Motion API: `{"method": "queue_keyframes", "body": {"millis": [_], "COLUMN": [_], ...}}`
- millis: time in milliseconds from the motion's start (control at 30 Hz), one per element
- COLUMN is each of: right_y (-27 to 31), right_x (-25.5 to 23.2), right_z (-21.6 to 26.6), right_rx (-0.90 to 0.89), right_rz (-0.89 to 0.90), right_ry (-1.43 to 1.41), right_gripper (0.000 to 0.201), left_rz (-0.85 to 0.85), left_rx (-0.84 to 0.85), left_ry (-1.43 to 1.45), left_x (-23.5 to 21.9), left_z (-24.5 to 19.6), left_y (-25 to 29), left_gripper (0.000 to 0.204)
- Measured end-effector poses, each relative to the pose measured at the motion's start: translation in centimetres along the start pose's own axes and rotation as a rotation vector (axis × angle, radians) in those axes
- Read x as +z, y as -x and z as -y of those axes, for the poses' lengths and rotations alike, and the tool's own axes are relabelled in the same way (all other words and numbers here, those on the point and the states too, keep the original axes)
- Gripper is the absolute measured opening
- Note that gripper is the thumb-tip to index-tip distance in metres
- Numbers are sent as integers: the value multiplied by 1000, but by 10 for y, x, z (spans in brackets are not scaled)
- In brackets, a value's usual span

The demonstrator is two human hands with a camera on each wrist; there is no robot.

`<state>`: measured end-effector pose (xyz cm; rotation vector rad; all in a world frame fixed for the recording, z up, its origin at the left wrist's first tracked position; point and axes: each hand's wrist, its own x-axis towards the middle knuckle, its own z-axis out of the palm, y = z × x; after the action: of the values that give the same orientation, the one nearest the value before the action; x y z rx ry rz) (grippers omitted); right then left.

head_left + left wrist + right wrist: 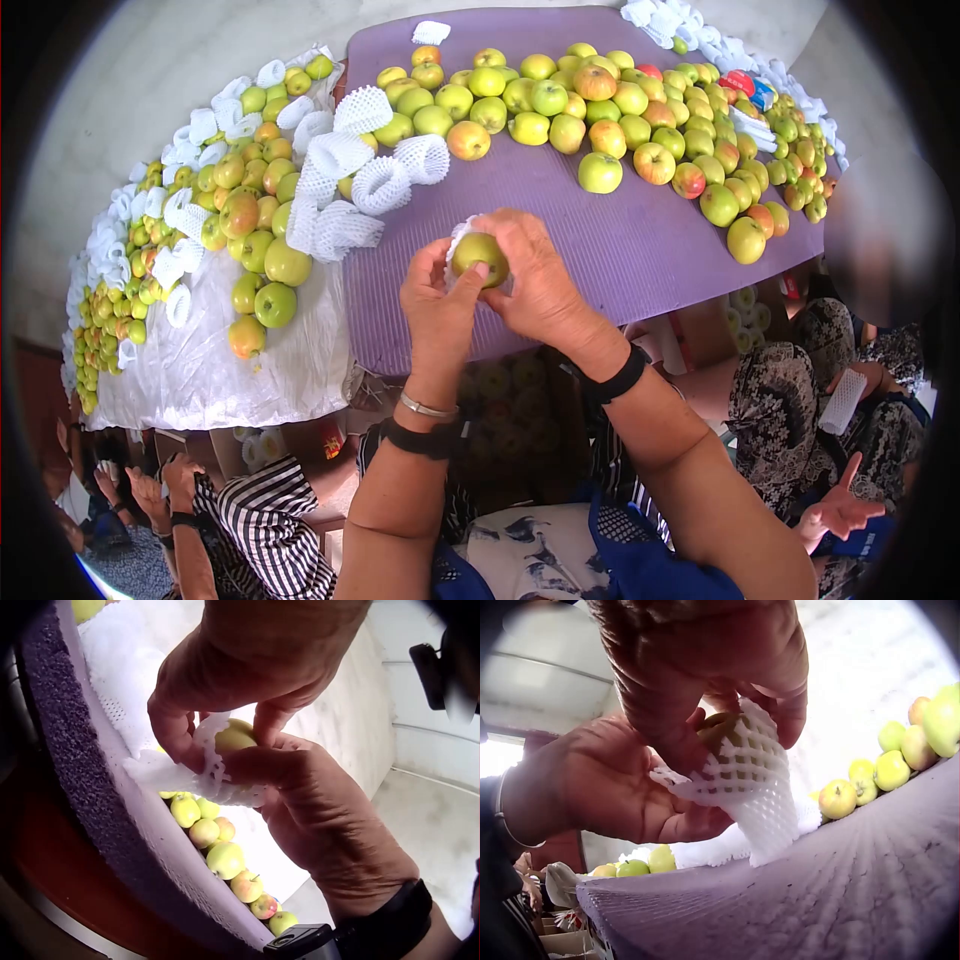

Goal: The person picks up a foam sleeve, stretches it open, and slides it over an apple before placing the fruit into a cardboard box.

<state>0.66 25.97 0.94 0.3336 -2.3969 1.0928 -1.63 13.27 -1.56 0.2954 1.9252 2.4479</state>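
Observation:
A green apple point(480, 257) sits partly inside a white foam net sleeve point(761, 780), held by both hands above the purple mat point(590, 260). My left hand point(440, 300) curls round its left side with the thumb on the apple. From the other side my right hand point(535, 275) grips the apple and the net's rim. In the right wrist view the narrow end of the net hangs down by the mat, and the apple point(724, 731) shows at the wide end. The left wrist view shows the apple point(236, 736) between the fingers of both hands.
Many apples point(550, 97) lie along the mat's far side. Loose foam nets point(335, 155) are piled to the left, beside more apples point(287, 260) on a plastic sheet point(220, 370). A box point(510, 420) stands below the mat's near edge. People sit at both sides.

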Motion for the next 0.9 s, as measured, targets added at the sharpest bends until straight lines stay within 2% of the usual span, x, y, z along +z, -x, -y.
{"method": "queue_keyframes", "body": {"millis": [67,167,200,267,300,333,400,433,500,600,700,767,800,900], "right_y": [-5,-4,-3,0,0,0,4,2,5,6,7,5,4,3], "right_x": [-6,-13,-8,2,1,0,10,5,4,1,4,-2,-9,-15], "right_z": [0,-5,-10,-24,-20,-18,-25,-19,-17,-12,-15,-15,-14,-15], "right_rx": [134,342,333,341,333,310,128,199,240,251,212,279,310,394], "right_rz": [23,34,57,65,102,91,7,41,25,47,-57,-36,-22,64], "right_ry": [-258,-416,-441,-453,-535,-490,-379,-378,-353,-339,-348,-484,-558,-535], "right_gripper": [72,65,62,57,49,50,50,50,53,56,57,56,55,53], "left_rz": [-24,-41,-39,-37,-21,-36,43,92,86,56,21,-20,15,52], "left_rx": [-17,-35,-44,-34,11,23,10,40,-10,-59,-67,-67,-77,-47], "left_ry": [66,119,131,-189,-178,-117,-83,-110,-61,-54,-3,31,6,-82], "left_x": [-1,-1,0,-7,-8,-6,-11,-11,-10,-6,0,1,-1,-18], "left_z": [-5,-10,-10,-9,-7,-3,-3,-1,4,-3,-7,-9,-6,7], "left_y": [-1,-3,-2,-3,-2,-3,-4,-4,-4,0,4,5,4,2], "left_gripper": [30,31,32,33,36,35,33,32,32,32,32,32,31,28]}}
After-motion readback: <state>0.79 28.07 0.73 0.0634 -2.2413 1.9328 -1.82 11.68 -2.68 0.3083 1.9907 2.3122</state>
